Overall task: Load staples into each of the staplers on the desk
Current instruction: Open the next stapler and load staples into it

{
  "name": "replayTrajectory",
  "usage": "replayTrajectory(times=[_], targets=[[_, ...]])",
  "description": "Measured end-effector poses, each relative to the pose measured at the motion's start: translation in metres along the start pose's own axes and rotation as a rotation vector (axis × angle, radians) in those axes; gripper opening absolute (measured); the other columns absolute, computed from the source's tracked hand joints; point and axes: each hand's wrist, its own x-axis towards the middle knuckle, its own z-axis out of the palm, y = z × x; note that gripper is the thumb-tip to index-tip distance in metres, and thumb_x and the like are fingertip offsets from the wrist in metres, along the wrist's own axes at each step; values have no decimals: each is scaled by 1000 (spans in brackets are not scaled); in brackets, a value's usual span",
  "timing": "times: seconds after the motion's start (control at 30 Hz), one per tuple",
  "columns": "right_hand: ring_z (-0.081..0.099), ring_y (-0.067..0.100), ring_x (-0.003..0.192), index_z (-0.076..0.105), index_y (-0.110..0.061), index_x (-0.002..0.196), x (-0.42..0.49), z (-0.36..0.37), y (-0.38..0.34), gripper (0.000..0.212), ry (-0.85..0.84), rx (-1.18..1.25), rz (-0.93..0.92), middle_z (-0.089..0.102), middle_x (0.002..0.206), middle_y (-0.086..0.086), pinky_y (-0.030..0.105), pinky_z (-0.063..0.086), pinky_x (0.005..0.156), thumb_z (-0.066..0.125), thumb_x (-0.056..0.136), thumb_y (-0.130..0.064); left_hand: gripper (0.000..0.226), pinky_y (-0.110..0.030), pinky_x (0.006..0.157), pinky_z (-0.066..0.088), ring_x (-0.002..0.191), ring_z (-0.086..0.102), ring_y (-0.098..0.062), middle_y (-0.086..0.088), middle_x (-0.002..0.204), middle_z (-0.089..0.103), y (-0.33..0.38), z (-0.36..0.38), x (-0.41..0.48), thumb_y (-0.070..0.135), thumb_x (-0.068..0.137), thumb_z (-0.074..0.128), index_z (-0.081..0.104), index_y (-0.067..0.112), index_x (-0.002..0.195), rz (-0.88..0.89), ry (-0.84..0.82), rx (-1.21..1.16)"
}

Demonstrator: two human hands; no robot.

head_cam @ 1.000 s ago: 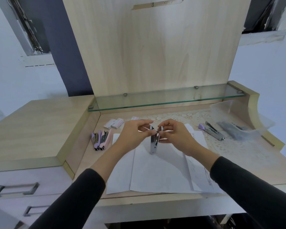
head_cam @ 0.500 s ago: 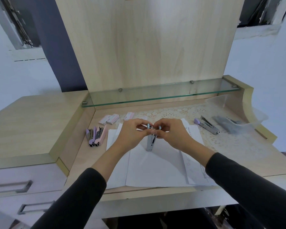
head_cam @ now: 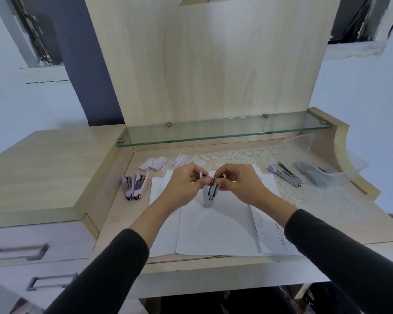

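Observation:
A small grey stapler (head_cam: 208,197) stands on end, hinged open in a V, on the white paper sheets (head_cam: 213,232) at the desk's middle. My left hand (head_cam: 184,184) pinches its left arm near the top. My right hand (head_cam: 238,183) pinches the right arm, fingertips curled at the magazine; whether staples lie under them is hidden. Three pastel staplers (head_cam: 134,186) lie side by side at the left. An open purple-tipped stapler (head_cam: 286,175) lies at the right. Small staple boxes (head_cam: 154,164) sit behind the paper.
A clear plastic tub (head_cam: 309,141) with grey items stands at the far right on a lace mat (head_cam: 236,155). A glass shelf (head_cam: 225,130) overhangs the desk's back. A raised wooden side top (head_cam: 43,168) with drawers (head_cam: 18,250) borders the left.
Both hands stay on the upright stapler and have drawn slightly closer at its top. The view has shifted a little with my head.

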Motion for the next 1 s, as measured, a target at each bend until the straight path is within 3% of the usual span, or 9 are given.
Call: replayTrajectory(times=[0.07, 0.17, 0.33, 0.4, 0.53, 0.67, 0.8, 0.9, 1.0], targets=[[66, 21, 67, 65, -1, 81, -1, -3, 1, 4, -6, 62, 31, 65, 79, 19, 19, 57, 67, 63, 79, 2, 13, -25, 79, 53, 84, 67, -19, -11, 88, 68, -1, -1, -2, 6, 82, 64, 55, 15, 82, -11, 1, -48], [67, 26, 72, 65, -1, 82, -1, -4, 0, 3, -20, 34, 15, 66, 80, 19, 24, 58, 72, 64, 79, 0, 13, -25, 79, 53, 84, 67, -19, -6, 84, 67, -1, -1, -3, 6, 81, 65, 56, 16, 82, -1, 15, -29], [65, 21, 67, 65, -18, 75, -4, -14, 5, 11, -44, -64, 17, 67, 77, 7, 36, 58, 72, 69, 76, -8, 11, -17, 79, 51, 86, 65, -13, -3, 90, 69, -9, -11, -13, 8, 79, 68, 63, 14, 85, 50, 47, -54], [60, 16, 62, 63, -24, 72, -8, -21, 7, 16, -50, -146, -2, 66, 79, 4, 31, 55, 68, 70, 75, -11, 14, -8, 71, 47, 78, 62, -2, 1, 88, 67, -14, -20, -17, 10, 75, 72, 65, 15, 86, 76, 74, 35], [50, 7, 55, 62, -19, 74, -16, -33, 12, 11, -84, -290, -6, 59, 72, -13, 9, 41, 56, 71, 74, -13, 24, -9, 69, 47, 71, 57, 4, 7, 85, 64, -29, -35, -27, 9, 74, 73, 62, 29, 82, 87, 68, 107], [51, 2, 51, 57, -25, 67, -22, -39, 25, 21, -85, -344, 36, 55, 68, -20, 11, 36, 59, 70, 75, -10, 26, -16, 74, 43, 81, 54, 0, 12, 91, 64, -41, -36, -33, 17, 77, 71, 60, 38, 86, 136, 56, 288], [52, 2, 51, 55, -31, 62, -29, -34, 43, 29, -30, -340, 55, 57, 63, -17, 22, 42, 61, 68, 72, -7, 17, -21, 79, 36, 87, 53, -10, 9, 89, 60, -47, -33, -32, 13, 76, 71, 65, 24, 87, 153, 33, 423], [53, 3, 57, 56, -32, 64, -32, -29, 50, 27, 25, -339, 56, 58, 59, -11, 17, 39, 57, 67, 69, -7, 15, -23, 88, 36, 95, 51, -10, 10, 95, 58, -48, -26, -31, 13, 77, 69, 65, 21, 89, 147, 13, 473], [52, 3, 58, 63, -28, 74, -36, -27, 53, 21, 55, -308, 42, 55, 61, -17, 15, 39, 60, 70, 68, -8, 16, -25, 89, 37, 96, 51, -12, 10, 98, 59, -44, -15, -27, 16, 78, 69, 65, 21, 93, 212, -5, 496]])
